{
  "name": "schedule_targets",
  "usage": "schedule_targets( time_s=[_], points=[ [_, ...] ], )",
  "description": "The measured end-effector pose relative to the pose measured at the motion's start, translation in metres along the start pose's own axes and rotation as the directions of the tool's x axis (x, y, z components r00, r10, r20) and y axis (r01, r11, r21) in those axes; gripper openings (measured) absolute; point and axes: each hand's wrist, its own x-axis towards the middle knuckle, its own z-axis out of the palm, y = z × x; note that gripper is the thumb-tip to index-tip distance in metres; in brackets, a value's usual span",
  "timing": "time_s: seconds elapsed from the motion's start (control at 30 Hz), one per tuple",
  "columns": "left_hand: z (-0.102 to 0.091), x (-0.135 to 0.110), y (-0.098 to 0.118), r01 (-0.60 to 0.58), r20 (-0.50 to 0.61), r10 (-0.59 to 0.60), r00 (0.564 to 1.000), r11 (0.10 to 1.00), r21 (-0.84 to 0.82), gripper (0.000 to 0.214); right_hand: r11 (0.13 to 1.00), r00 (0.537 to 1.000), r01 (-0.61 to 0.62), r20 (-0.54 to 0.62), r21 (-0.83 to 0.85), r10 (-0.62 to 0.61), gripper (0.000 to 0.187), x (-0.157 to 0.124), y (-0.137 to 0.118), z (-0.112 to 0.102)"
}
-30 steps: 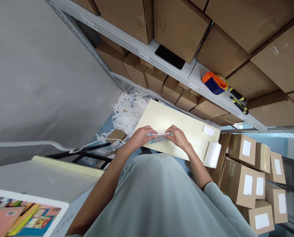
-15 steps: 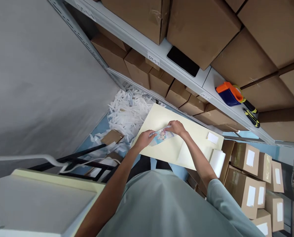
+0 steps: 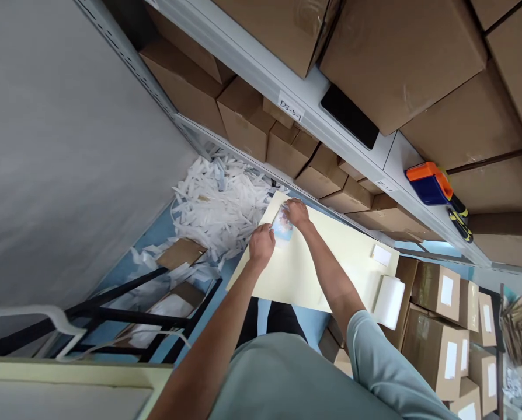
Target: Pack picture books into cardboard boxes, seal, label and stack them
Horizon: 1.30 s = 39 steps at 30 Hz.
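Note:
A thin, light-blue packet with a colourful printed picture [image 3: 282,227] is between my two hands at the far left end of a cream tabletop [image 3: 305,277]. My left hand [image 3: 261,245] has its fingers curled at the packet's left edge. On the opposite side, my right hand [image 3: 296,213] grips the upper right edge, covering part of the print. Whether the packet rests flat on the surface or is slightly raised, I cannot tell. To the right of my right forearm lie a white roll of labels [image 3: 389,302] and a small white label [image 3: 381,255].
Shelving with cardboard boxes [image 3: 401,64] rises ahead, holding a black phone-like slab [image 3: 350,116], an orange-and-blue tape dispenser [image 3: 430,184] and a yellow-black cutter [image 3: 460,225]. White paper strips [image 3: 226,204] heap on the floor at left. Labelled cartons [image 3: 436,344] stack at right.
Both hands have moved the packet toward the far left of the tabletop and turned it more upright in view. The white sheet left of my right forearm no longer shows. The camera view has shifted.

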Motion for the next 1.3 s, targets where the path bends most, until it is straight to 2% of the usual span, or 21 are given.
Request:
schedule_targets(
  time_s=[0.07, 0.17, 0.27, 0.33, 0.43, 0.53, 0.67, 0.73, 0.83, 0.97, 1.03, 1.1, 1.2, 1.3],
  points=[
    [-0.006, -0.012, 0.003, -0.055, 0.007, 0.054, 0.998, 0.99, 0.128, 0.042, 0.998, 0.998, -0.054, -0.035, 0.018, 0.054, 0.032, -0.002, -0.005, 0.003],
    [-0.019, -0.033, 0.009, -0.065, 0.043, 0.057, 0.997, 0.97, 0.235, 0.049, 0.987, 0.983, -0.156, -0.094, 0.042, 0.159, 0.041, -0.009, -0.016, 0.003],
    [-0.038, -0.058, 0.012, -0.071, 0.01, 0.071, 0.997, 0.973, 0.221, 0.049, 0.985, 0.966, -0.167, -0.195, 0.041, 0.172, 0.057, -0.025, -0.029, 0.0],
    [-0.054, -0.079, 0.012, -0.088, -0.04, 0.096, 0.995, 0.984, 0.157, 0.046, 0.988, 0.945, -0.138, -0.288, 0.075, 0.154, 0.061, -0.047, -0.037, 0.003],
    [-0.081, -0.116, 0.008, -0.092, -0.111, 0.095, 0.989, 0.995, 0.038, 0.043, 0.982, 0.884, -0.05, -0.449, 0.183, 0.128, 0.056, -0.101, -0.047, 0.021],
    [-0.102, -0.155, 0.008, -0.044, -0.169, 0.032, 0.985, 0.997, -0.07, 0.042, 0.965, 0.827, 0.047, -0.552, 0.258, 0.107, 0.051, -0.169, -0.051, 0.051],
    [-0.114, -0.197, 0.02, 0.011, -0.224, -0.052, 0.973, 0.984, -0.177, 0.044, 0.942, 0.823, 0.124, -0.563, 0.312, 0.078, 0.047, -0.248, -0.052, 0.084],
    [-0.116, -0.212, 0.026, 0.017, -0.248, -0.077, 0.966, 0.972, -0.234, 0.041, 0.925, 0.833, 0.192, -0.553, 0.327, 0.023, 0.045, -0.272, -0.054, 0.087],
    [-0.115, -0.239, 0.029, 0.009, -0.301, -0.107, 0.948, 0.951, -0.31, 0.038, 0.871, 0.831, 0.362, -0.538, 0.331, -0.14, 0.044, -0.293, -0.065, 0.082],
    [-0.109, -0.297, 0.016, 0.023, -0.373, -0.174, 0.911, 0.926, -0.377, 0.035, 0.736, 0.775, 0.589, -0.494, 0.335, -0.395, 0.045, -0.316, -0.092, 0.077],
    [-0.105, -0.335, 0.009, 0.037, -0.423, -0.229, 0.876, 0.909, -0.416, 0.033, 0.658, 0.734, 0.667, -0.46, 0.348, -0.5, 0.045, -0.33, -0.107, 0.084],
    [-0.101, -0.375, 0.003, 0.048, -0.495, -0.295, 0.817, 0.89, -0.453, 0.032, 0.586, 0.692, 0.722, -0.42, 0.369, -0.587, 0.044, -0.348, -0.12, 0.096],
    [-0.1, -0.434, -0.007, 0.04, -0.611, -0.386, 0.692, 0.865, -0.501, 0.032, 0.482, 0.625, 0.773, -0.365, 0.412, -0.69, 0.043, -0.381, -0.137, 0.117],
    [-0.106, -0.488, -0.02, -0.011, -0.691, -0.475, 0.545, 0.82, -0.572, 0.032, 0.397, 0.558, 0.8, -0.316, 0.45, -0.767, 0.041, -0.418, -0.151, 0.136]
  ],
)
